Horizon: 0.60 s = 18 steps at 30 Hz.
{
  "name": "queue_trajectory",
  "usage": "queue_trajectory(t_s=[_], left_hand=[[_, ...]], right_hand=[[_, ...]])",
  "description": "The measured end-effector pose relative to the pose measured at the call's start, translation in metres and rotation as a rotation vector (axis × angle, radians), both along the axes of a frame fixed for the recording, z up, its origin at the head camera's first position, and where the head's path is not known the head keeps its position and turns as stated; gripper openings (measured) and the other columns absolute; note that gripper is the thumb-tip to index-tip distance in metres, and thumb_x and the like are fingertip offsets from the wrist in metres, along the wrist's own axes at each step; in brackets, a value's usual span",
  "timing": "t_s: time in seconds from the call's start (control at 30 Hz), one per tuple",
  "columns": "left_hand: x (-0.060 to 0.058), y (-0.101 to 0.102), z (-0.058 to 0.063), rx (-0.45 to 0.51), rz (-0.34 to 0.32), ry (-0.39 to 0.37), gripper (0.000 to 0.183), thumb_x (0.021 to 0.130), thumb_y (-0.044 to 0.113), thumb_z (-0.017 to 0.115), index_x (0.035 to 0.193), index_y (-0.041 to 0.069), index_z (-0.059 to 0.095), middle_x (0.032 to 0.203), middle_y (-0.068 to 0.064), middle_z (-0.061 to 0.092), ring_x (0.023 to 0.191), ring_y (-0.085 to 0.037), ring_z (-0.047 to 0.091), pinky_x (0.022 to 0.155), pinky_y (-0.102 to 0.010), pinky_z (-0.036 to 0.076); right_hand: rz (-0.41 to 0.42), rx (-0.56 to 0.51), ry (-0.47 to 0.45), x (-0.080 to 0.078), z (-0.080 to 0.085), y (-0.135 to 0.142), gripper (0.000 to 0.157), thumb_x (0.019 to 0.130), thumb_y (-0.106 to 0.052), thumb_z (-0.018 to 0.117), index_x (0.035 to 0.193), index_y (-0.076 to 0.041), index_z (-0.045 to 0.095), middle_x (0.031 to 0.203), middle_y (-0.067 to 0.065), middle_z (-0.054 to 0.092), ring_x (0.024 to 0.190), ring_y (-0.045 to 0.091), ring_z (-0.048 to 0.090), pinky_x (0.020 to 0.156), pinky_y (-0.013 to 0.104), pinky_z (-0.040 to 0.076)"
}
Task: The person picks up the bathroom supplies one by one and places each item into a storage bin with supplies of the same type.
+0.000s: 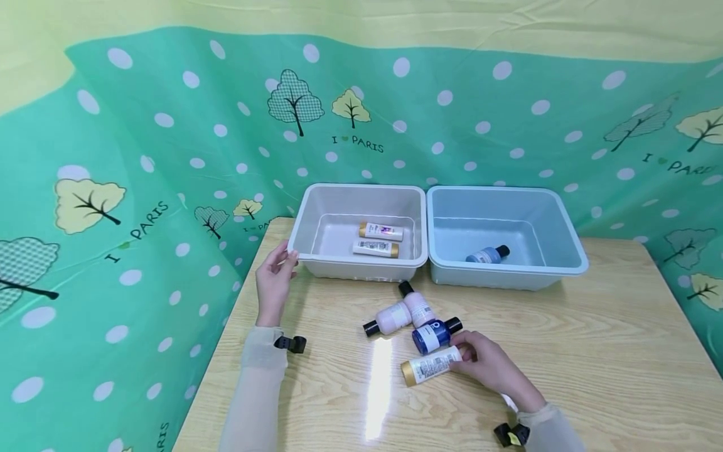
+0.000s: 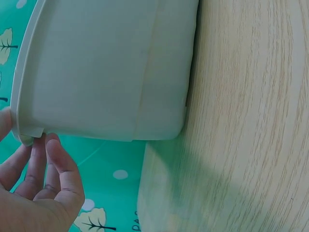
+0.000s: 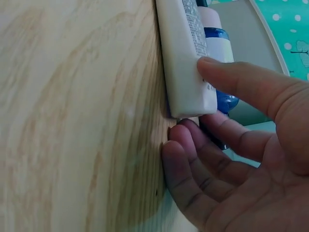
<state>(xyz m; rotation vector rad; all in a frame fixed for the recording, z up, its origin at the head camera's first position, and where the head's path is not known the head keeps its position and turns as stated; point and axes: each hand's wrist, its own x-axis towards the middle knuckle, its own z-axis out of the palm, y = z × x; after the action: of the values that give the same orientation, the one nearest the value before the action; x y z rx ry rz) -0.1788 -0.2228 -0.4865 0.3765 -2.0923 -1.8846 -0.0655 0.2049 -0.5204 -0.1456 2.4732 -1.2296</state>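
My left hand (image 1: 275,276) pinches the left front corner of the grey bin (image 1: 361,270). In the left wrist view, its fingers (image 2: 67,169) curl up under the bin's rim. My right hand (image 1: 488,364) holds the end of a white tube with a gold cap (image 1: 432,366), which lies on the table. In the right wrist view, the thumb presses the tube (image 3: 186,72) while the other fingers curl by its end. Just behind the tube lies a dark blue bottle (image 1: 432,338). Two pale pink bottles with black caps, one to the left (image 1: 393,318) and one behind (image 1: 419,307), lie beside it.
Inside the grey bin are two white tubes with gold caps (image 1: 384,231). A light blue bin (image 1: 503,271) stands right next to it, with a blue bottle (image 1: 484,255) lying inside. A green dotted cloth (image 1: 452,125) hangs behind the wooden table (image 1: 610,351).
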Motion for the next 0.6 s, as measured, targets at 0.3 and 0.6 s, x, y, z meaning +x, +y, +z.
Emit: queue_trajectory(t_s=[0.3, 0.6], left_hand=[[0.0, -0.002, -0.001, -0.005, -0.004, -0.001, 0.052, 0.092, 0.042, 0.072, 0.137, 0.019, 0.063, 0.121, -0.007, 0.067, 0.1, -0.02, 0.064, 0.076, -0.023, 0.056], [0.0, -0.001, -0.001, 0.001, -0.008, -0.007, 0.054, 0.091, 0.043, 0.072, 0.138, 0.018, 0.062, 0.122, -0.007, 0.067, 0.101, -0.021, 0.064, 0.076, -0.023, 0.057]], right_hand=[[0.113, -0.046, 0.048, 0.003, -0.004, 0.006, 0.036, 0.081, -0.014, 0.084, 0.112, -0.006, 0.067, 0.093, 0.0, 0.06, 0.081, 0.018, 0.054, 0.067, 0.024, 0.047], [0.186, -0.105, 0.053, 0.006, -0.007, 0.014, 0.044, 0.084, -0.018, 0.082, 0.124, -0.009, 0.065, 0.116, 0.004, 0.063, 0.095, 0.019, 0.058, 0.079, 0.027, 0.052]])
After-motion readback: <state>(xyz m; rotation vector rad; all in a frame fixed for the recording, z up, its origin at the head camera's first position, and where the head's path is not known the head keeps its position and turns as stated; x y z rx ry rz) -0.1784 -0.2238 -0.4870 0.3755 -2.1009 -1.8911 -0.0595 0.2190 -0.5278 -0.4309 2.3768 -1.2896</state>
